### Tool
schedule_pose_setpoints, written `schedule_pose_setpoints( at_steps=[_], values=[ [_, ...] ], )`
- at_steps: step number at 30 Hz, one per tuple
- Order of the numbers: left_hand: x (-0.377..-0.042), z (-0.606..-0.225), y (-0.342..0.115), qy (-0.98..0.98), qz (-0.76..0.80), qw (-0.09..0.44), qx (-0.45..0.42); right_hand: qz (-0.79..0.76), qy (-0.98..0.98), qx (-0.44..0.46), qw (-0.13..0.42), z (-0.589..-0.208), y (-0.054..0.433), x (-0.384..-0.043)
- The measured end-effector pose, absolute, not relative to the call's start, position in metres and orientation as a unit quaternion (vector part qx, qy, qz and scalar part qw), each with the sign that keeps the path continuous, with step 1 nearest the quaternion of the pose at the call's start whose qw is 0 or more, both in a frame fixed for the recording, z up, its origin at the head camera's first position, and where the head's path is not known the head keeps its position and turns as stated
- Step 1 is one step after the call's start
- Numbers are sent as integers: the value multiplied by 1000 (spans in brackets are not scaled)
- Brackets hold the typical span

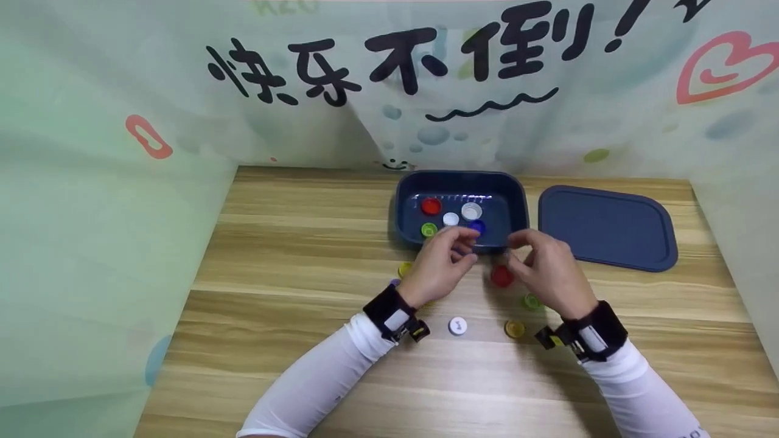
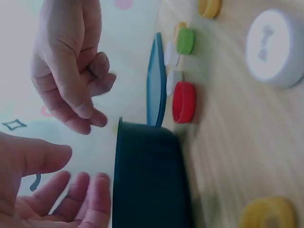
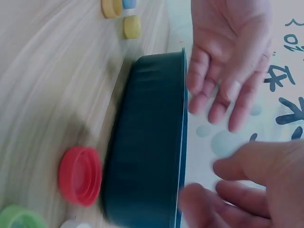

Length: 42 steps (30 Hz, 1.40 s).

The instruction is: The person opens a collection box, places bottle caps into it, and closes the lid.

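Note:
My left hand [image 1: 439, 267] hovers over the near rim of a dark blue box [image 1: 400, 210], fingers loosely bent and holding nothing. Opposite it, my right hand [image 1: 552, 272] is at the box's near right corner, thumb and fingers apart with nothing visible between them. Inside the box lie bottle caps: a red cap [image 1: 431, 205], two white caps [image 1: 471, 211], a blue cap [image 1: 476, 228] and a green cap [image 1: 429, 230]. Just outside the near wall, a red bottle cap [image 1: 502, 277] lies on the table beside my right hand. In the head view, my right hand hides white caps [image 2: 174, 81] near it.
The box's flat blue lid [image 1: 608, 228] lies to its right. Loose caps on the wooden table include a white cap [image 1: 457, 326], an amber cap [image 1: 515, 329], a green cap [image 1: 532, 302] and a yellow cap [image 1: 404, 269]. A printed cloth [image 1: 341, 134] hangs behind the table.

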<state>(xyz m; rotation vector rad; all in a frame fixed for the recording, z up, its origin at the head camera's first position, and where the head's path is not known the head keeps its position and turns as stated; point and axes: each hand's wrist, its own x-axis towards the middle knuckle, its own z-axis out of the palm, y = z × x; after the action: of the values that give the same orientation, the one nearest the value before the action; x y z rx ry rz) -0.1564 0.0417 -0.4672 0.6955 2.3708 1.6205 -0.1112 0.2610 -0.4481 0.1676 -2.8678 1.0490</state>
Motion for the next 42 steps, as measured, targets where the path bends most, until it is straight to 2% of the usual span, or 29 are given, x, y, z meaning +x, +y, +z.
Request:
schedule_pose_setpoints(
  at_steps=[4, 7, 23, 30, 42],
  values=[
    [-148, -471, 40, 835, 481, 133, 234, 308, -949, 70, -16, -454, 265, -105],
    [-143, -474, 41, 853, 437, 163, 233, 287, -954, 83, -33, -463, 267, -103],
    [-136, -486, 50, 840, 440, 223, 226, 252, -962, 105, -19, -490, 257, -95],
    [-135, -489, 52, 840, 432, 243, 221, 253, -961, 108, -36, -494, 250, -94],
    [-132, -486, 48, 834, 455, 226, 214, 267, -955, 124, -15, -491, 243, -91]
  ],
)
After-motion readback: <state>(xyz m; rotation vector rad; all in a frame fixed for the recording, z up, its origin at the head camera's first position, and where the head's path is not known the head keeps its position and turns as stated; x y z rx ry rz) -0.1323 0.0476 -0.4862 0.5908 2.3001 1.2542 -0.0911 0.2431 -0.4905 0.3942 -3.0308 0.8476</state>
